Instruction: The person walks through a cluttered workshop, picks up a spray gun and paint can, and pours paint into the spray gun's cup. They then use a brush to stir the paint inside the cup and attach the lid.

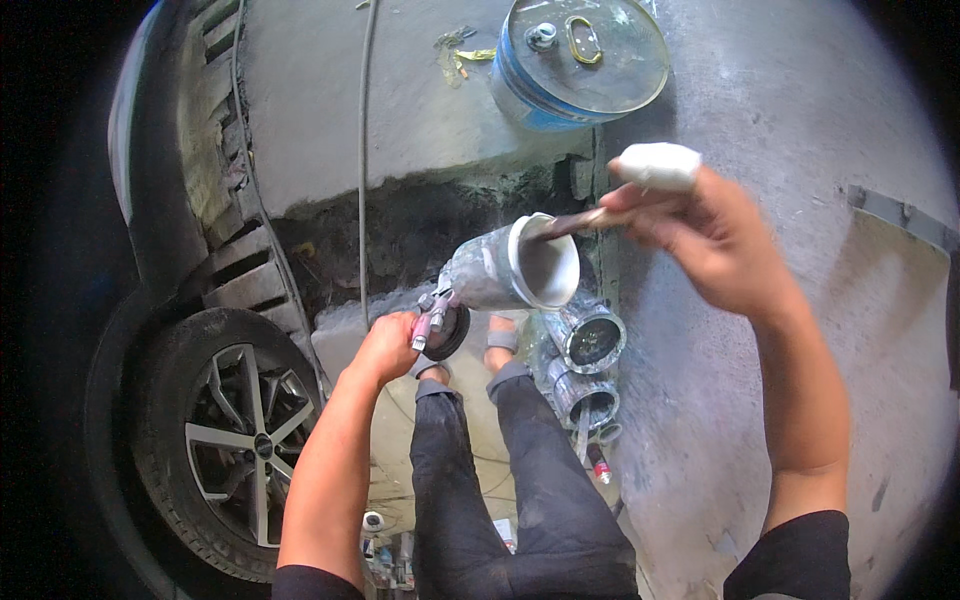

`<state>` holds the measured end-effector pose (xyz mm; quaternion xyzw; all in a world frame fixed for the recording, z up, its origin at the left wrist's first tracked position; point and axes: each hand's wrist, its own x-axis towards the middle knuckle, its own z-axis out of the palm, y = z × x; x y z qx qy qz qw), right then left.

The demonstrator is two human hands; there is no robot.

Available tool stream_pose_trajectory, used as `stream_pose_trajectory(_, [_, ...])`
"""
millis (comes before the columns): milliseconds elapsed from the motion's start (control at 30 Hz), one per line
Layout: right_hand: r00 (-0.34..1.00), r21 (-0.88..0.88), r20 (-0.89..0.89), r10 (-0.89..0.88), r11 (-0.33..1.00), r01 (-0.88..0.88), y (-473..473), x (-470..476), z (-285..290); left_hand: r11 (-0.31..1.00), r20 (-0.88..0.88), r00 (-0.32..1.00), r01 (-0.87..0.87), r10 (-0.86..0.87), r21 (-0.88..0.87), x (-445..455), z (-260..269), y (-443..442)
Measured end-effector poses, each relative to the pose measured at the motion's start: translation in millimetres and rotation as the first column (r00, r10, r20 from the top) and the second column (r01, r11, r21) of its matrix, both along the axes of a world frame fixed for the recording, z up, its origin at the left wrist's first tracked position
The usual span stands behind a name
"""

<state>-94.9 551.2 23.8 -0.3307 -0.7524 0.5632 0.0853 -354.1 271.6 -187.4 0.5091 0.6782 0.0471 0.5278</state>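
Note:
My left hand (391, 343) grips a pinkish spray gun (427, 321) with metal knobs. Beyond it a paint-smeared cup (484, 268) tilts with its white mouth towards the right; it appears joined to the gun, though the joint is hard to see. Grey residue coats the cup's inside. In my right hand (712, 240) is a slim brush-like tool (581, 222), its dark end inside the cup's mouth. A white wrap or cap (660, 165) covers a fingertip of that hand; which of the two I cannot tell. A round black object (448, 336) shows behind the gun.
A blue metal drum (525, 109) stands ahead. Paint-stained open cans (596, 341) and a small red-and-black container (598, 463) are by my legs, right of them. At left are a car wheel (259, 446) and hoses (365, 150). A dark recess (337, 247) crosses the floor.

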Motion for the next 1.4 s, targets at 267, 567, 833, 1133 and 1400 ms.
stream_pose_trajectory(267, [0.999, 0.118, 0.034, 0.031, 0.992, -0.035, 9, 3, 0, 0.998, 0.068, 0.997, 0.035, -0.032, -0.044, -2, 12, 12])
stream_pose_trajectory(567, [0.937, 0.442, 0.112, 0.330, 0.828, -0.344, 9, 9, -22, 0.993, 0.090, 0.994, 0.066, -0.057, -0.097, -4, 28, 27])
stream_pose_trajectory(833, [0.955, 0.140, 0.082, 0.284, 0.946, -0.293, -35, 22, -68, 0.996, -0.057, 0.994, 0.094, -0.094, -0.011, -5, 17, 20])
stream_pose_trajectory(1133, [0.942, 0.477, 0.283, 0.183, 0.825, -0.304, -9, 45, 2, 0.994, -0.205, 0.977, -0.029, 0.050, 0.106, 6, 14, 14])
stream_pose_trajectory(1400, [0.978, 0.560, 0.198, 0.065, 0.811, -0.167, -11, 41, 6, 0.977, -0.276, 0.949, -0.100, 0.150, 0.189, 7, 11, 8])
